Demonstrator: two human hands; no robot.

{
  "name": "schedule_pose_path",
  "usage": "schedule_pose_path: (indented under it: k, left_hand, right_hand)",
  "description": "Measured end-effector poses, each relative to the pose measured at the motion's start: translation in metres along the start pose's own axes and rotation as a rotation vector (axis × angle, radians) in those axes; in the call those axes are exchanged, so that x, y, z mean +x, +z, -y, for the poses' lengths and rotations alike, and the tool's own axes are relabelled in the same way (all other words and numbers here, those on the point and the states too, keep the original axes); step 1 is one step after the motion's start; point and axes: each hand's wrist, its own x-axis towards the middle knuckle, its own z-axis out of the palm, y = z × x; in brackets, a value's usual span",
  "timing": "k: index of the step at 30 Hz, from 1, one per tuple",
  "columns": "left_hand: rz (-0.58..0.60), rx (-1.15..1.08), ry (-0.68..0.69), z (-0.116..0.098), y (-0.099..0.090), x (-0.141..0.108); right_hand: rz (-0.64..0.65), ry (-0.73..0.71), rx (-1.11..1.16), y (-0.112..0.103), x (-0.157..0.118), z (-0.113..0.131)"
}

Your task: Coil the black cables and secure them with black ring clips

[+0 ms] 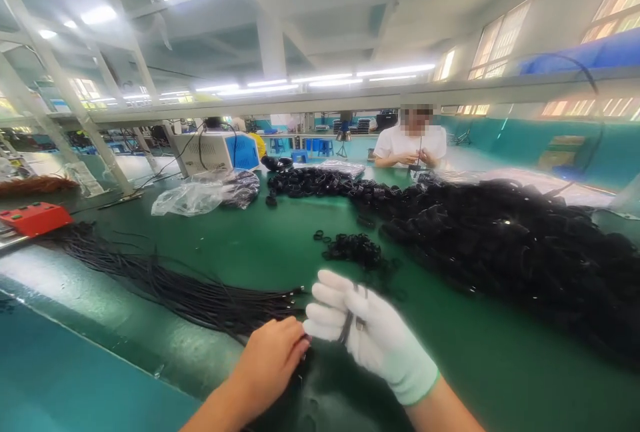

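My left hand [273, 359], bare, is closed at the near ends of a bundle of black cables [200, 292]; what its fingers pinch is hidden. Just right of it, my right hand [370, 332] wears a white glove, palm turned up, with its fingers curled around a short black cable piece [346, 327]. A small metal plug [359, 324] shows against the glove's palm. Beyond the glove lies a small heap of black rings [357, 250] on the green table [280, 239].
A large pile of black coiled cables [500, 239] covers the table's right side and back. At the left are a red box [37, 219] and clear plastic bags [195, 195]. A blue and white machine [220, 151] stands behind. Across the table sits a person [411, 142].
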Motion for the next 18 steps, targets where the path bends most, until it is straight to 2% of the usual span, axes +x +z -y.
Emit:
schedule_pose_path:
  k: [4, 7, 10, 12, 15, 16, 18]
  left_hand:
    - [-0.029, 0.196, 0.153, -0.025, -0.01, -0.007]
    - [-0.064, 0.115, 0.239, -0.025, -0.035, 0.009]
    - [0.027, -0.197, 0.194, -0.013, -0.052, 0.028]
    - [0.115, -0.458, 0.117, -0.002, -0.049, 0.036]
    - [0.166, -0.701, 0.033, 0.013, -0.028, 0.039]
    - [0.155, -0.698, 0.012, 0.017, -0.02, 0.037]
    - [0.118, -0.541, -0.018, 0.024, -0.008, 0.031]
  right_hand:
    - [-0.138, 0.053, -0.11, -0.004, 0.0, -0.007]
    - [-0.01, 0.214, -0.131, -0.007, -0.005, -0.017]
    - [0.154, 0.397, -0.034, -0.007, -0.01, -0.024]
    - [0.199, 0.474, 0.034, -0.005, -0.011, -0.028]
    - [0.216, 0.475, 0.121, -0.001, -0.009, -0.031]
    - [0.201, 0.431, 0.141, 0.001, -0.008, -0.03]
    - [0.134, 0.288, 0.138, 0.003, -0.005, -0.026]
